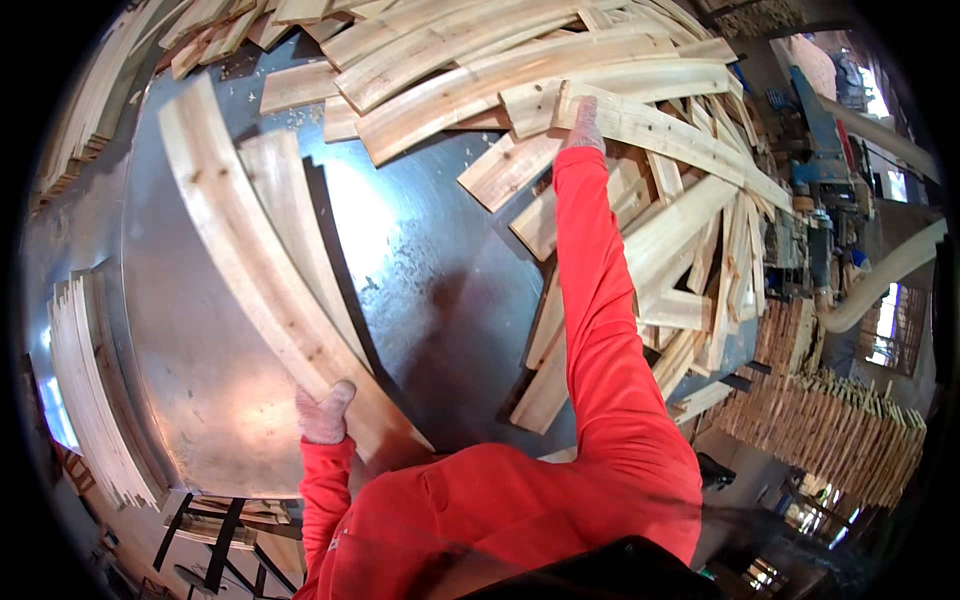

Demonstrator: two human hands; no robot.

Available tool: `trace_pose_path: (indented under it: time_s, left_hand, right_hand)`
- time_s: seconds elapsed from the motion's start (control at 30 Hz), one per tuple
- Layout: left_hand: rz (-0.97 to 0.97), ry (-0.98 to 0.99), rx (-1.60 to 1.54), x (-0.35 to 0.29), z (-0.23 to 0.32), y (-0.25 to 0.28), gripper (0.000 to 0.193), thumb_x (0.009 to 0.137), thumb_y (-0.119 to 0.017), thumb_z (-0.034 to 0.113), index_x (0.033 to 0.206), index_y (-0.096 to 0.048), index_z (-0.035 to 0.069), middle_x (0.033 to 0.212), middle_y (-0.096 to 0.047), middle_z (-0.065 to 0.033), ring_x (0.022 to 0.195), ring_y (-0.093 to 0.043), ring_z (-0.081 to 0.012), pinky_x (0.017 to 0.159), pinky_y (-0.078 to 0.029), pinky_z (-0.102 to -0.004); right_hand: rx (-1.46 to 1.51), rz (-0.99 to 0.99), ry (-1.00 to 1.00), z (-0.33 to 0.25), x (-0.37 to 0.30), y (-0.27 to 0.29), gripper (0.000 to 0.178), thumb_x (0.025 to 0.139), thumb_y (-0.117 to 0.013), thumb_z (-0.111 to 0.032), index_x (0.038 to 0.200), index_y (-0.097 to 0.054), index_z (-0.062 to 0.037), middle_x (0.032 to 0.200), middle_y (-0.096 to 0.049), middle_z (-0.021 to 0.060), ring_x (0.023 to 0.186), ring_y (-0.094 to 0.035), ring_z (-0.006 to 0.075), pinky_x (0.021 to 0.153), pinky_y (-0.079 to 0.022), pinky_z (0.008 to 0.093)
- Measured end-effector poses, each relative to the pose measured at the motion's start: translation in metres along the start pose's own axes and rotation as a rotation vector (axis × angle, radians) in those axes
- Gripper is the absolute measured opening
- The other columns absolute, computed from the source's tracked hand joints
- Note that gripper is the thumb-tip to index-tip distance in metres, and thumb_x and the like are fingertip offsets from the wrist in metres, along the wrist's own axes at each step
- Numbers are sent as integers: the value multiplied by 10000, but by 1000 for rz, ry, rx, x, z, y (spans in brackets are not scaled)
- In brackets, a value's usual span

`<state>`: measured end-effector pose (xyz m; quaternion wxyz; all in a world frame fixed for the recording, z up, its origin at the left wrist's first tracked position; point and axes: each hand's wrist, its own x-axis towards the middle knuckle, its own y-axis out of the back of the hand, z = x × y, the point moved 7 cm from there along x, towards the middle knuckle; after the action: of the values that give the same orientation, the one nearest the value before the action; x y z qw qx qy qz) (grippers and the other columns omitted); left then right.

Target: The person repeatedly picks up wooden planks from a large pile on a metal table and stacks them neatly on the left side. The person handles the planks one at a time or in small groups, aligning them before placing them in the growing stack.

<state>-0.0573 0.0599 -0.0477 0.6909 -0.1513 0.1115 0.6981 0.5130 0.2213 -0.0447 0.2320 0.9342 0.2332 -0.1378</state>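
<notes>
- Landmark: the round metal table [400,260], shiny steel, dusted with wood chips. All places below are given from it.
- Left hand [324,412], in a pale work glove, sits at the table's near edge. It is clamped on the near end of a long curved plank [240,250], thumb over the top face. The plank lies flat on the metal and arcs away toward the table's far left rim.
- A second curved plank [295,220] lies just beside the first, on its inner side, following the same bend. The pair look matched, likely kept together because their curves nest.
- Right hand [583,128], also gloved, is stretched to the table's far right side, red sleeve fully extended. It rests on a pale curved board [650,125] on top of the heap. Whether the fingers are closed around it or only pressing, I cannot tell; the palm side is hidden.
- Loose plank heap [560,70] covers the table's far and right parts, boards crossing at all angles, some overhanging the rim.
- Off the table's left edge, a stack of thin strips [90,390] stands on edge.
- Beyond the right edge, lower down, more stacked boards [840,420] sit in neat rows.
</notes>
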Motion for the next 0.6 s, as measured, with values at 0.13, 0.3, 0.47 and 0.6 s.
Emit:
trace_pose_path:
  time_s: [0.13, 0.3, 0.47, 0.6]
  left_hand:
    - [-192, -91, 228, 71, 55, 11, 627, 792, -708, 249, 1319, -473, 2, 1003, -634, -73, 847, -610, -164, 730, -530, -319]
    - [-577, -302, 221, 190, 161, -99, 682, 760, -687, 237, 1360, -453, 11, 1112, -604, -69, 952, -598, -155, 786, -520, -298]
    - [-840, -301, 369, 248, 183, -211, 858, 687, -755, 297, 1403, -404, -21, 1286, -548, -146, 1184, -521, -257, 1005, -418, -346]
    - [-867, -422, 931, 254, 106, -247, 1049, 589, -820, 384, 1442, -361, -17, 1429, -422, -224, 1370, -359, -318, 1107, -317, -353]
  right_hand:
    - [90, -243, 391, -3, 27, -25, 622, 899, -619, -220, 1425, -389, 20, 1353, -541, 178, 1244, -510, 303, 1052, -399, 362]
    - [385, -169, 36, 35, -70, -37, 593, 842, -740, -282, 1300, -549, 42, 1291, -582, 144, 1187, -546, 235, 1004, -444, 345]
    - [563, -297, 72, 136, -165, 11, 637, 817, -763, -154, 1353, -469, 26, 1317, -545, 138, 1180, -541, 231, 1033, -427, 345]
    - [640, -284, -28, 163, -175, 60, 562, 814, -759, -102, 1300, -504, 19, 1240, -577, 112, 1135, -565, 217, 994, -461, 338]
